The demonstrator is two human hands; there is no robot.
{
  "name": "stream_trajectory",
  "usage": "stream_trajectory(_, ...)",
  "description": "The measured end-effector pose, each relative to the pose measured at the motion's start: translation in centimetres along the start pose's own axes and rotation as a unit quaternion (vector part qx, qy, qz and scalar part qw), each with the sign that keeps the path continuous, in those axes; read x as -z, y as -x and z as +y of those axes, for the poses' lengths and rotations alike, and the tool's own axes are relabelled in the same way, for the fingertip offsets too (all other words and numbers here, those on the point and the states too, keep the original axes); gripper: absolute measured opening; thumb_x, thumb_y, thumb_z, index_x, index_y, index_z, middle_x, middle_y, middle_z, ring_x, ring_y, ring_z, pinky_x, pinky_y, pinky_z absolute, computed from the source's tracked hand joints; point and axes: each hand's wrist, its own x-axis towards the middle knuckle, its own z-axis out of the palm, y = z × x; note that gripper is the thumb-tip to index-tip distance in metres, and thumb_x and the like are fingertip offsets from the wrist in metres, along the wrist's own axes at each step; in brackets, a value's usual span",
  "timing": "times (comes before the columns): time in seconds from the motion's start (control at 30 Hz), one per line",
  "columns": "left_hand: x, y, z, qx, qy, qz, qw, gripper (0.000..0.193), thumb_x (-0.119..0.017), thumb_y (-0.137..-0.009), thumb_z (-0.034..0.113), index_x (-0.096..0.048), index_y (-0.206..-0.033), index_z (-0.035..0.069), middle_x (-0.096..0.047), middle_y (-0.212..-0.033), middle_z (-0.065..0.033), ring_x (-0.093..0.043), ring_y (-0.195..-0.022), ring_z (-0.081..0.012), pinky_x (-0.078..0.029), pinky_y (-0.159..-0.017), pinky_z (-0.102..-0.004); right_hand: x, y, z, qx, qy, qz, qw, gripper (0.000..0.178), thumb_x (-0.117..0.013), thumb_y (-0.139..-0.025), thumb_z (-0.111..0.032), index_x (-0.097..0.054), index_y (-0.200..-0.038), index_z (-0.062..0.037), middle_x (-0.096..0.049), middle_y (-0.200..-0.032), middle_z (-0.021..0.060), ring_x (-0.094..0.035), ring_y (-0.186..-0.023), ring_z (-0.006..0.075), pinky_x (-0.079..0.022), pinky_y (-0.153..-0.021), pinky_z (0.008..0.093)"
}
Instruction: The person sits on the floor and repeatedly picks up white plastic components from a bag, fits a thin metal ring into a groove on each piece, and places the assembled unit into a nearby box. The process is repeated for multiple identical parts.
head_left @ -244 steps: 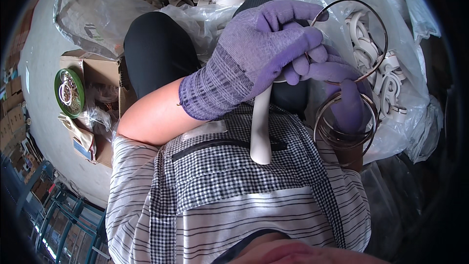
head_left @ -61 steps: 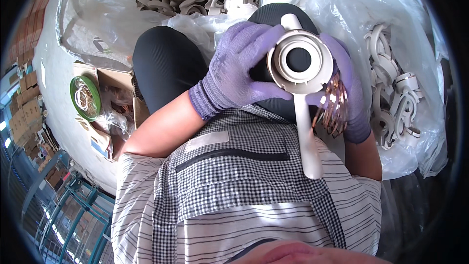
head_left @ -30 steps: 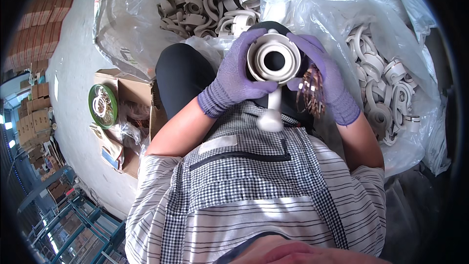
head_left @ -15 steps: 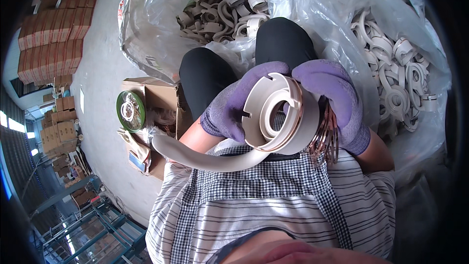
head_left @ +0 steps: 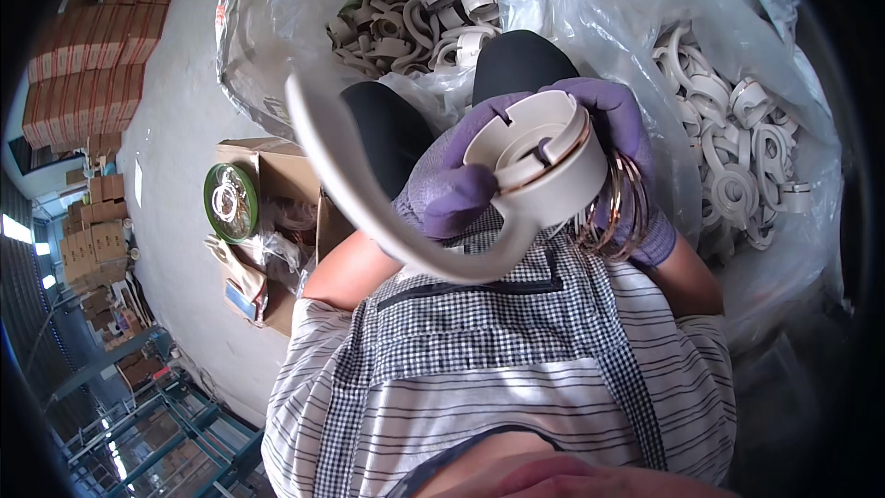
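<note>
Between my hands is a cream plastic part (head_left: pixel 564 186) with a round, notched, cup-like body and a long curved arm sweeping up to the left. My gloved left hand (head_left: pixel 447 186) grips the body's left side, its thumb at the rim. Behind and along the right side of the body, my gloved right hand (head_left: pixel 630 134) is closed round it, most of its fingers hidden. A bunch of thin copper-coloured rings (head_left: pixel 625 212) hangs from the right hand. A copper-coloured band lies along the body's rim.
Clear plastic bags of similar cream parts stand ahead (head_left: pixel 415 18) and at the right (head_left: pixel 733 152). On my left is an open cardboard box (head_left: pixel 290 171) with a green round dish (head_left: pixel 230 203) on it. Stacked cartons (head_left: pixel 92 55) stand farther left.
The plastic part has tilted and turned, its arm swinging up from level to steeply raised. My left thumb has moved onto its rim. The copper rings now show as loops.
</note>
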Motion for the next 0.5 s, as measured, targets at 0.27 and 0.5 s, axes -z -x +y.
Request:
stream_trajectory(0.27,1.7,0.4,0.1,-0.105,-0.096,0.087,0.986,0.1,-0.078,-0.085,0.056,-0.035,-0.153,-0.003,-0.054,-0.145,-0.0182,-0.061,-0.126,-0.0251,-0.05,-0.108,-0.0364,3.1,0.0,-0.4,-0.152,0.025,0.009,0.988,0.069,-0.069,-0.091,-0.032,-0.045,-0.147,0.002,-0.062,-0.13,0.013,-0.055,-0.083,0.0081,-0.049,-0.075,0.0247)
stream_trajectory(0.5,0.5,0.2,2.5,-0.407,-0.688,0.054,0.598,0.107,-0.099,-0.059,0.036,-0.045,-0.145,0.0,-0.052,-0.137,-0.0185,-0.054,-0.124,-0.0362,-0.047,-0.105,-0.0459,0.5,-0.5,-2.7,-0.174,0.076,-0.038,0.981,0.065,-0.048,-0.103,-0.044,-0.043,-0.149,0.0021,-0.064,-0.122,0.0118,-0.059,-0.085,0.0147,-0.05,-0.076,0.0292)
